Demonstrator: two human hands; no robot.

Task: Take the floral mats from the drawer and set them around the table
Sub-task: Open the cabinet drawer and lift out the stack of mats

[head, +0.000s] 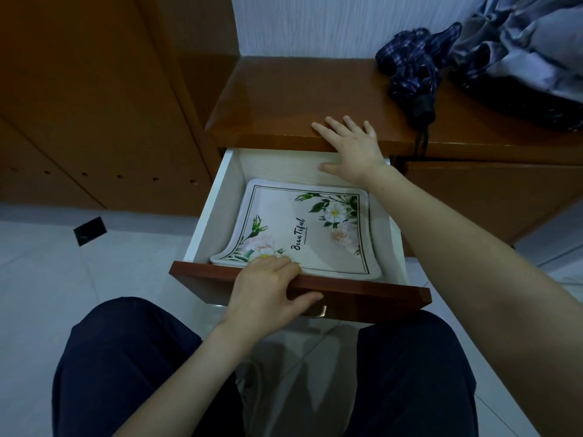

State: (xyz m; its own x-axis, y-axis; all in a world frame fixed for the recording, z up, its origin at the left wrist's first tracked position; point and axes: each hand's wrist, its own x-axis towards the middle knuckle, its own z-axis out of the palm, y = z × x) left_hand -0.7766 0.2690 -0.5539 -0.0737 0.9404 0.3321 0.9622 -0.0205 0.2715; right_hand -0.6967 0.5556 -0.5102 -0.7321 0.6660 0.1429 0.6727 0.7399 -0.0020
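Observation:
The drawer (362,293) is pulled out, its brown front panel nearest me and its inside white. A stack of floral mats (315,228) lies flat inside, the top one cream with white flowers, green leaves and the word "Beautiful". My left hand (268,294) grips the top edge of the drawer front, fingers curled inside and thumb on the outer face by the metal handle. My right hand (350,146) rests flat, fingers spread, on the front edge of the wooden cabinet top (284,102), above the drawer opening.
A folded dark plaid umbrella (413,70) and a bundle of blue-grey fabric (530,48) lie on the cabinet top at the right. A tall wooden cabinet (94,105) stands at the left. My knees in dark trousers (132,367) are below the drawer, over white floor tiles.

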